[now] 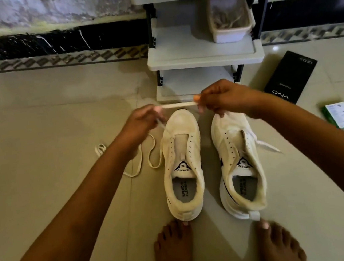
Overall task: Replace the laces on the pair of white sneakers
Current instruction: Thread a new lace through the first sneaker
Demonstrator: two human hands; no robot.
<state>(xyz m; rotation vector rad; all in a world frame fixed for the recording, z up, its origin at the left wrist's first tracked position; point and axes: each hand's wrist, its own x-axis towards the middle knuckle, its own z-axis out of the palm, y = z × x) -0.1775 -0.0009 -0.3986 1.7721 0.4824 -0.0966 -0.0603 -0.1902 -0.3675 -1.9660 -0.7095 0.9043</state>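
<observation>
Both hands (141,121) (224,98) w/ taut flat white lace (177,105)

A grey shelf unit (205,57) holds a plastic tub (230,22); right of it on the floor lie a black box (290,77) (printed "vivo") and a green packet (343,114).

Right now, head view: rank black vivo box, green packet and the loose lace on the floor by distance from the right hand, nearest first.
From the right hand:
1. Black vivo box, just to its right, by the shelf unit.
2. Green packet, farther right and lower.
3. Loose lace on the floor, across on the left, beyond the left sneaker.
</observation>
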